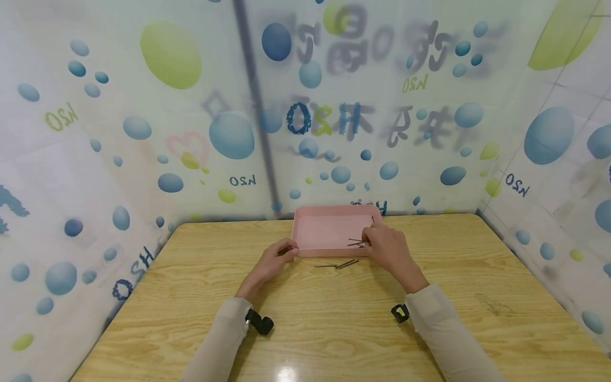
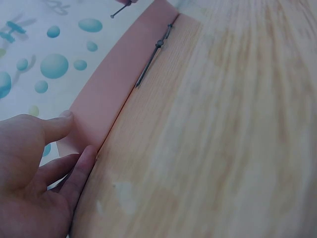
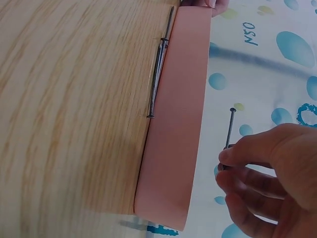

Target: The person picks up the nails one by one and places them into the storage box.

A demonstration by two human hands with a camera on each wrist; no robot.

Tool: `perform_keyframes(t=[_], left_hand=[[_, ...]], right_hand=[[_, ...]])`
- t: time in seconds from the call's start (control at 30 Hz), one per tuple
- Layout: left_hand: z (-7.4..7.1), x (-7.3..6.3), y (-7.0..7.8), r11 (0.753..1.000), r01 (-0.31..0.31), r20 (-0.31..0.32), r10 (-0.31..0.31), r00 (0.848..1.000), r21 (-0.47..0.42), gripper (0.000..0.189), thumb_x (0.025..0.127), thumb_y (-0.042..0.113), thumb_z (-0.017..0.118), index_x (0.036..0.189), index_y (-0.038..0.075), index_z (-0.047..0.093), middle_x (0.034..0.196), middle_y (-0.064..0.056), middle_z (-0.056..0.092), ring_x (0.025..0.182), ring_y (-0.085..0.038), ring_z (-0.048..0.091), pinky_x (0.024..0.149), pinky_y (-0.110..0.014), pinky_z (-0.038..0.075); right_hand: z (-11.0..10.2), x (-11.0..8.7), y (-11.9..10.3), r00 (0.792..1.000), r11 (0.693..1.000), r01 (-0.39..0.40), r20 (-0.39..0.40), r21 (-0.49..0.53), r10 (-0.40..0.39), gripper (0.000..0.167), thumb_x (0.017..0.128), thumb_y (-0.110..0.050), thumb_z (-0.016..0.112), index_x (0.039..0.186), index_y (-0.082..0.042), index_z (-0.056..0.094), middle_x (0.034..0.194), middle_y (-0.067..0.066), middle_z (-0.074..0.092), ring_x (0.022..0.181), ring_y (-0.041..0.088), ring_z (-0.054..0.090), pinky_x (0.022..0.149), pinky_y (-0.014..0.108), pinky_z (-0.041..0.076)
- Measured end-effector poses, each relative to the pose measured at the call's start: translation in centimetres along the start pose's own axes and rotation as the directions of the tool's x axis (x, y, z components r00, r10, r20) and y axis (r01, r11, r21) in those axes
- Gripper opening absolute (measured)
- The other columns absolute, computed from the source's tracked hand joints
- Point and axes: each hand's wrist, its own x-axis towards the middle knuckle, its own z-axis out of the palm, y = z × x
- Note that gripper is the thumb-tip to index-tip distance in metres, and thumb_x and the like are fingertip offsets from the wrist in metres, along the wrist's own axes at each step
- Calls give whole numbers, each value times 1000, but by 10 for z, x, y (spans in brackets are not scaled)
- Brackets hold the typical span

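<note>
A shallow pink tray (image 1: 334,253) sits at the far side of the wooden table. My left hand (image 1: 274,260) holds its near left corner, with the thumb (image 2: 59,126) at the rim and fingers low against the outer wall. Over the tray's right part, my right hand (image 1: 389,248) pinches a dark metal nail (image 3: 231,126) between thumb and fingertips. Other thin nails (image 1: 354,240) show beside that hand; whether they lie in the tray or are held, I cannot tell. On the table along the near wall lie several nails (image 3: 157,74), end to end and overlapping.
The wooden table (image 1: 324,318) stretches toward me. Behind it and at both sides hangs a white curtain (image 1: 310,175) with blue and green spots. Black straps with small devices (image 1: 260,322) are on both wrists.
</note>
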Motion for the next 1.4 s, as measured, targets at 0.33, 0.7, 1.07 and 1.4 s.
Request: perform_keyframes(t=[0.33,0.7,1.07,1.4], left_hand=[[6,17,-31,1000,-14,-42,14,999,10,18,108,15,55,117,3,65,112,-20,66,100,-34,63,90,-46,52],[4,19,-37,999,-22,-23,23,999,30,16,108,24,57,115,13,66,110,-10,67,96,-21,62,86,-33,50],[4,18,-32,1000,-23,-21,23,999,12,19,108,20,56,118,7,65,112,-16,66,97,-27,62,88,-40,51],[-1,0,-2,1000,-25,10,25,1000,-6,20,108,12,55,119,-2,64,113,-25,65,100,-38,61,90,-44,50]], right_hand=[[-1,0,0,1000,1000,-16,-3,-6,16,12,93,-10,72,82,-11,72,73,1,61,58,13,48,49,28,40],[-1,0,-2,999,999,-36,14,-5,36,13,95,-9,70,82,-9,73,73,2,59,59,14,47,49,27,36],[2,1,-1,1000,1000,-26,1,-7,26,8,93,-9,73,86,-8,76,76,4,64,59,14,51,49,29,43],[3,1,-1,999,1000,-25,30,-2,25,6,91,-13,77,87,-9,77,80,4,68,61,14,54,53,31,49]])
